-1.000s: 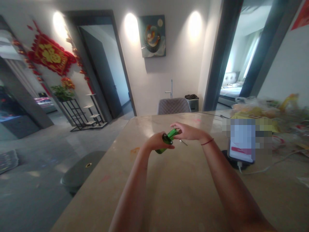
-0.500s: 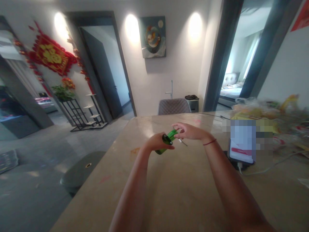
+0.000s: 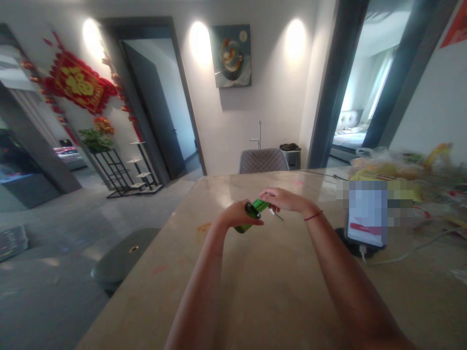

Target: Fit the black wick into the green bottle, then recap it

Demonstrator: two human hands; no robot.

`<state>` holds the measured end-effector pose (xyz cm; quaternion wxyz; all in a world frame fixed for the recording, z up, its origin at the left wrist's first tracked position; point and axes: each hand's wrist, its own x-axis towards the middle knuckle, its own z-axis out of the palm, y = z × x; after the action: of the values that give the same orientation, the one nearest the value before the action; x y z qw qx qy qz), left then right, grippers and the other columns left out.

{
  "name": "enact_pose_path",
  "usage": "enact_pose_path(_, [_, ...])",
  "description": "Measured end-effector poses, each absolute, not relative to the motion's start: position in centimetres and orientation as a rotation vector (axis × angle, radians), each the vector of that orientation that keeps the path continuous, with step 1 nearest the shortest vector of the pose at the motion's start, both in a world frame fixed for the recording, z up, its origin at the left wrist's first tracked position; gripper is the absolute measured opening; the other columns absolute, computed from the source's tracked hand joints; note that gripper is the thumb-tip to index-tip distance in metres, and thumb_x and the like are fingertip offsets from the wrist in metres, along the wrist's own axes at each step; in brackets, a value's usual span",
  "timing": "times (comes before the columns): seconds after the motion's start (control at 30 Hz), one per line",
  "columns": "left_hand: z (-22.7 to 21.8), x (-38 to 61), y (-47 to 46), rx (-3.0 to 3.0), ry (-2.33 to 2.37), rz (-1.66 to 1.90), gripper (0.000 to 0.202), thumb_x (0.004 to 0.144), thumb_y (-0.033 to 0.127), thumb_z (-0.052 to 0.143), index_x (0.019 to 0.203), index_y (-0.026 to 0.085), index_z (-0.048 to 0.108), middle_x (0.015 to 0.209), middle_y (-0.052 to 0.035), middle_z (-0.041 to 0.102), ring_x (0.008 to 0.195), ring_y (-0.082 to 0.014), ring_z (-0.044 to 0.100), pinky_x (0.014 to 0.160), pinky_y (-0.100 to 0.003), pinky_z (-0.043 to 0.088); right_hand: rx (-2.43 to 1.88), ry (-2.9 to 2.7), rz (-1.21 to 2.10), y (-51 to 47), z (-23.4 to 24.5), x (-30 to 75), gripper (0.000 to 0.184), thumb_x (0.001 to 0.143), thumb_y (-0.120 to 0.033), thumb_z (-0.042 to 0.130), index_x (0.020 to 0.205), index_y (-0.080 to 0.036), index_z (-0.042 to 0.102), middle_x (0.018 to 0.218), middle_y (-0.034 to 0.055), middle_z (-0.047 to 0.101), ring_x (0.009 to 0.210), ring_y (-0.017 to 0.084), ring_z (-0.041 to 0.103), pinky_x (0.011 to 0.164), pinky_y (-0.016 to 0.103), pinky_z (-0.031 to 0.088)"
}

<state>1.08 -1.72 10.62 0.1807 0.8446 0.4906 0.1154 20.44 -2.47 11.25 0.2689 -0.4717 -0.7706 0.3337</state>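
Green glass bottle (image 3: 260,208) gripped in left hand (image 3: 239,214), right hand (image 3: 284,200) curled over its end

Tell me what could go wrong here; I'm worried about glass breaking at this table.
The green glass bottle is held in the left hand over the hard table top, so a slip could chip or break it. The thin pointed piece by the right hand might prick a finger, though it is too small to identify clearly.
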Motion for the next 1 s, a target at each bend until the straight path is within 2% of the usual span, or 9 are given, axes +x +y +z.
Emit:
enact_pose_path(0.1, [10.41,0.93,-1.49,2.392,1.382,0.335,0.057,0.049,0.060,0.066,0.087,0.018,0.057,0.082,-0.0037,0.065,0.073,-0.0194,0.058,0.060,-0.026,0.040,-1.232,-2.055,0.904,-2.83,11.57,20.55,0.045,0.078,-0.035,0.059,0.115,-0.013,0.047,0.091,0.0081,0.062,0.060,0.010,0.058,0.057,0.023,0.047])
enact_pose_path(0.17, [10.23,0.88,-1.35,2.393,1.373,0.343,0.057,0.049,0.060,0.066,0.087,0.018,0.056,0.082,-0.0037,0.065,0.073,-0.0191,0.058,0.060,-0.026,0.039,-1.233,-2.063,0.937,-2.99,11.80,20.58,0.047,0.078,-0.035,0.058,0.117,-0.012,0.045,0.095,0.0097,0.062,0.062,0.010,0.058,0.059,0.024,0.048])
enact_pose_path(0.3, [10.02,0.85,-1.22,2.392,1.368,0.351,0.057,0.048,0.060,0.066,0.086,0.019,0.056,0.083,-0.0037,0.065,0.073,-0.0192,0.058,0.059,-0.025,0.039,-1.275,-2.080,0.934,-3.08,12.04,20.57,0.037,0.083,-0.034,0.050,0.111,-0.010,0.050,0.093,0.0108,0.062,0.062,0.011,0.059,0.058,0.025,0.048])
enact_pose_path(0.47, [10.10,0.82,-1.28,2.392,1.368,0.350,0.056,0.048,0.059,0.067,0.085,0.019,0.056,0.081,-0.0037,0.065,0.072,-0.0194,0.058,0.058,-0.025,0.038,-1.182,-2.086,0.770,-2.85,11.79,20.68,0.047,0.073,-0.027,0.064,0.114,-0.012,0.049,0.098,0.0103,0.062,0.083,0.016,0.060,0.072,0.027,0.048])
enact_pose_path(0.6, [10.20,0.81,-1.39,2.378,1.343,0.385,0.056,0.047,0.058,0.068,0.085,0.018,0.057,0.080,-0.0034,0.065,0.071,-0.0193,0.058,0.058,-0.025,0.038,-1.216,-2.066,0.788,-2.70,11.67,20.70,0.039,0.079,-0.031,0.055,0.111,-0.010,0.051,0.088,0.0093,0.063,0.070,0.014,0.059,0.065,0.027,0.048])
enact_pose_path(0.8, [10.17,0.81,-1.41,2.360,1.330,0.416,0.055,0.046,0.057,0.069,0.084,0.018,0.058,0.077,-0.0028,0.065,0.069,-0.0190,0.058,0.059,-0.026,0.039,-1.098,-2.067,0.667,-2.54,11.65,20.80,0.034,0.069,-0.019,0.062,0.103,-0.012,0.056,0.096,0.0084,0.061,0.077,0.014,0.059,0.072,0.027,0.048])
enact_pose_path(0.9, [10.13,0.75,-1.33,2.358,1.321,0.436,0.056,0.047,0.057,0.069,0.086,0.018,0.058,0.081,-0.0040,0.066,0.071,-0.0199,0.059,0.060,-0.026,0.040,-1.098,-2.026,0.644,-2.44,11.66,21.00,0.026,0.069,-0.017,0.060,0.095,-0.014,0.057,0.091,0.0062,0.061,0.074,0.013,0.058,0.070,0.027,0.047])
enact_pose_path(1.0, [10.12,0.67,-1.29,2.358,1.317,0.447,0.058,0.047,0.059,0.068,0.087,0.018,0.058,0.084,-0.0050,0.066,0.074,-0.0208,0.059,0.063,-0.028,0.042,-1.112,-1.917,0.671,-2.34,11.62,21.34,0.030,0.069,-0.019,0.060,0.097,-0.014,0.053,0.088,0.0051,0.058,0.072,0.012,0.056,0.067,0.026,0.047])
